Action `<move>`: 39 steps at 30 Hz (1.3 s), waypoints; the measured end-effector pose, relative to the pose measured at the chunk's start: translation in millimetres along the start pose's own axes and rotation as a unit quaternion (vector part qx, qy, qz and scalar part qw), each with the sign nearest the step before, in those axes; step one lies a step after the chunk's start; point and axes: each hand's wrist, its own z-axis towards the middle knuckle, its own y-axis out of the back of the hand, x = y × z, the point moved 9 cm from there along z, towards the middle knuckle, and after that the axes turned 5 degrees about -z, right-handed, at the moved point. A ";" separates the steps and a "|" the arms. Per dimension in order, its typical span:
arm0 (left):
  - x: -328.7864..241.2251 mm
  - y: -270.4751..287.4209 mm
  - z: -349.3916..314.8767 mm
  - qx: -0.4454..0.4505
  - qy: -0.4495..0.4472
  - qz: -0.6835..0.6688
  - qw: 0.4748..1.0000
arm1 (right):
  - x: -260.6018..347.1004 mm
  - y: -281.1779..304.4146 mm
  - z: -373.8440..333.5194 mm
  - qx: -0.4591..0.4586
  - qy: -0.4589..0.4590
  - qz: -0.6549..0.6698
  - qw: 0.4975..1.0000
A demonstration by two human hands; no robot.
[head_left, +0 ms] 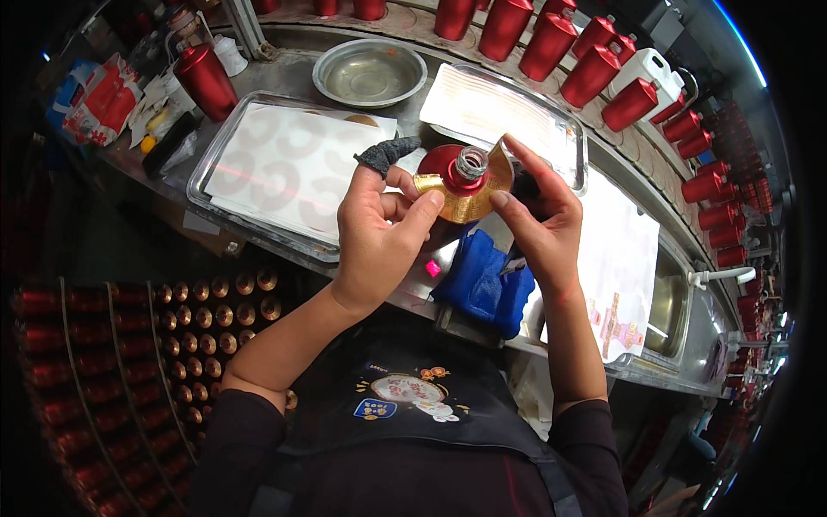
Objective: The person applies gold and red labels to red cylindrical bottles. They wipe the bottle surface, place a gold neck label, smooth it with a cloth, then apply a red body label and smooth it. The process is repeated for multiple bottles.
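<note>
- While rows of red bottles with gold caps (215, 297) are lying stacked in a rack at the lower left, a single upright red bottle (205, 79) is standing at the far left of the table (284, 73).
- Beside it, a clear tray (258, 226) is holding white sheets with round cut-outs, and a round metal bowl (369, 73) is sitting just behind that tray.
- Coming up from the lower edge, the left hand (379, 233) is curling closed around the near side of a red bottle (444, 162), its thumb pressing on a gold label (469, 194) and one finger wearing a dark grey fingertip cover (383, 155).
- At the centre, above the table edge, this bottle is being held between both hands, silver threaded neck pointing up toward the camera, with the gold label wrapping around its shoulder.
- Right of it, the right hand (538, 215) is pinching the label's far edge between thumb and fingers.
- Under the hands, a blue cloth (482, 280) is lying on the table.
- Farther right, a second clear tray (564, 129) is holding pale sheets, and more red bottles (551, 43) are standing along the back.
</note>
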 end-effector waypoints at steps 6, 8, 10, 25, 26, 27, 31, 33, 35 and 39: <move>11.6 17.1 3.8 -0.024 0.002 -0.046 0.999 | -19.3 0.9 1.8 -0.050 -0.079 0.076 0.993; 14.3 27.0 4.6 -0.044 0.001 -0.043 0.998 | -29.8 -0.9 -5.6 -0.076 -0.126 0.129 0.981; 21.2 34.2 4.5 -0.070 0.024 0.010 0.997 | -34.3 -7.7 -10.8 -0.068 -0.145 0.186 0.970; 25.9 -3.6 6.9 0.067 0.050 -0.093 0.992 | -39.8 -20.7 -13.0 -0.040 -0.188 0.220 0.956; 25.9 -3.6 6.9 0.067 0.049 -0.091 0.992 | -42.7 -20.5 -13.4 -0.036 -0.206 0.214 0.954; 26.0 -3.6 6.8 0.066 0.047 -0.092 0.992 | -45.8 -20.1 -14.1 -0.043 -0.217 0.207 0.953; 26.2 -3.7 7.2 0.064 0.044 -0.087 0.993 | -38.9 -21.4 -9.1 -0.038 -0.158 0.225 0.961; 26.5 -3.8 7.2 0.065 0.047 -0.079 0.994 | -39.0 -21.9 -9.0 -0.039 -0.152 0.227 0.961; 26.0 -3.1 7.1 0.061 0.044 -0.085 0.994 | -38.7 -22.0 -9.2 -0.037 -0.149 0.243 0.958; 25.6 -5.1 6.1 0.071 0.038 -0.098 0.992 | -50.7 -18.0 -13.7 -0.054 -0.215 0.208 0.953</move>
